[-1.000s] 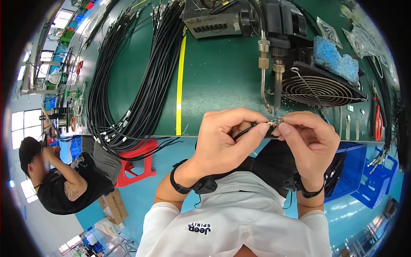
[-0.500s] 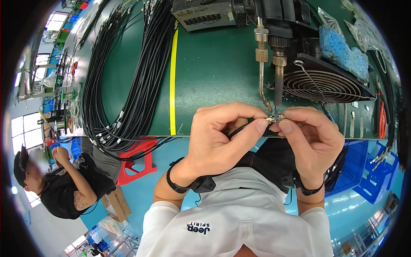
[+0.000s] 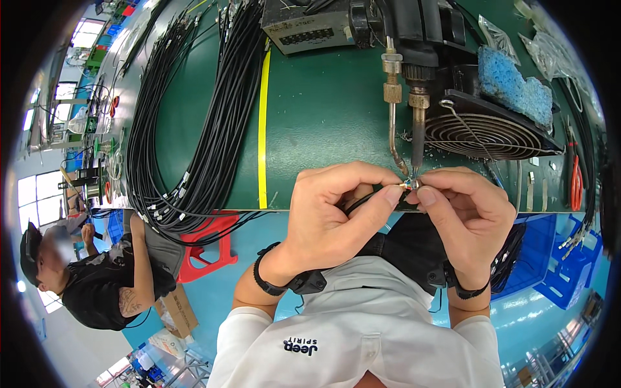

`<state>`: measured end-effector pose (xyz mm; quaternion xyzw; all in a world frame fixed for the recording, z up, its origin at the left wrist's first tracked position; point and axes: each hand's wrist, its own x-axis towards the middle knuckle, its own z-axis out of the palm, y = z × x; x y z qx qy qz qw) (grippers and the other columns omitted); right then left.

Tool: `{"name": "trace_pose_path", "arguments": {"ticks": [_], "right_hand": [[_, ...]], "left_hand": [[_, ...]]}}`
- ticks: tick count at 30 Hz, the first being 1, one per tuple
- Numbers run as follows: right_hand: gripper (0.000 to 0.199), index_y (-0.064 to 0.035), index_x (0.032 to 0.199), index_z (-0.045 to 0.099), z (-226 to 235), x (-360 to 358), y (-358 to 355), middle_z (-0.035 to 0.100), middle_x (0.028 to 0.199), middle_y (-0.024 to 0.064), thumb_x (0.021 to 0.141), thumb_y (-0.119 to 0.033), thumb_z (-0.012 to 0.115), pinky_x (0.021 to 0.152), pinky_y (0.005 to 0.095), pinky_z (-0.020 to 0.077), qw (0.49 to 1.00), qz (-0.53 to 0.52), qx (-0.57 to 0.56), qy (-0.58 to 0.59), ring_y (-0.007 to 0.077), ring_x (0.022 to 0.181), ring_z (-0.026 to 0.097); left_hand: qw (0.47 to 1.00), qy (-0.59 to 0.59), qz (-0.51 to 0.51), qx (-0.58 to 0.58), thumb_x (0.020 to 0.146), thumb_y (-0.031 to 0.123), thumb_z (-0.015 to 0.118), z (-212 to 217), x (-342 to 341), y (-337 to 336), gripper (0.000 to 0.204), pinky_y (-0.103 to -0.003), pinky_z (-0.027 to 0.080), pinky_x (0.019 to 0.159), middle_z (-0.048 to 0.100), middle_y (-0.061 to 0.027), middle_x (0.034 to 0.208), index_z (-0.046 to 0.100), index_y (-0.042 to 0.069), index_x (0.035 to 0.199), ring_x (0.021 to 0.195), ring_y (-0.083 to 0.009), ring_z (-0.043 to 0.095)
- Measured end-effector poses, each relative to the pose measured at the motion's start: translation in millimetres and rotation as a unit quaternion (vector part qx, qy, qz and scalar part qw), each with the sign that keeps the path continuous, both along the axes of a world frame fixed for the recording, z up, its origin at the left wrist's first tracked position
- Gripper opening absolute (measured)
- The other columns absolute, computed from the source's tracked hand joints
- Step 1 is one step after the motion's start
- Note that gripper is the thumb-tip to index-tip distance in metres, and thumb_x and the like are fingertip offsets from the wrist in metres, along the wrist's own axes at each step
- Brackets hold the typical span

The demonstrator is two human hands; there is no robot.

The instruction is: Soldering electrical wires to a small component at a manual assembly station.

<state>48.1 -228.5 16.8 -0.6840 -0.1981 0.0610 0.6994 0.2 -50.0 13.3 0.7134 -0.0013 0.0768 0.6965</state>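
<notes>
Below the soldering iron (image 3: 418, 132), my two hands meet at the table's near edge. My left hand (image 3: 336, 216) pinches the end of a black cable (image 3: 359, 200) between thumb and forefinger. At its tip sits a small metal connector (image 3: 408, 185), brassy and silver. My right hand (image 3: 470, 213) is closed in a pinch on the other side of this connector. The iron's tip comes down right at the connector; whether they touch is too small to tell. A thin metal solder feed tube (image 3: 393, 123) slants toward the same spot.
A bundle of black cables (image 3: 220, 129) lies left of a yellow tape line (image 3: 262, 129). Behind my right hand stand a round fan grille (image 3: 491, 137) and a blue sponge (image 3: 511, 84). Red-handled pliers (image 3: 576, 184) lie far right. A co-worker (image 3: 103, 278) sits at left.
Both hands stay pinched at the connector, with only slight finger shifts. The view has moved a little. At left, the co-worker's arms have changed position.
</notes>
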Motion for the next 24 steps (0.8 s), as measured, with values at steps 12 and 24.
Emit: {"name": "trace_pose_path", "arguments": {"ticks": [12,24], "right_hand": [[0.021,0.0082,0.094,0.067,-2,0,3,0.069,0.091,0.0167,0.074,0.014,0.071,0.069,0.0255,0.0535,0.998,-0.025,0.042,-0.025,0.0178,0.079,0.067],[0.022,0.0075,0.095,0.068,-3,2,1,0.07,0.09,0.0164,0.074,0.013,0.072,0.068,0.0252,0.0532,0.998,-0.019,0.043,-0.03,0.0174,0.078,0.067]], "left_hand": [[1.0,0.028,-0.005,0.001,0.085,-0.004,0.064,5,-1,1,0.008,-0.019,0.028,0.05,0.053,0.0039,0.064,0.066,-0.005,0.093,0.056,-0.0005,0.038],[0.999,0.04,-0.012,0.001,0.086,-0.004,0.063,11,-2,1,0.008,-0.018,0.03,0.053,0.054,0.0035,0.068,0.065,-0.006,0.094,0.059,-0.0009,0.039]]}}
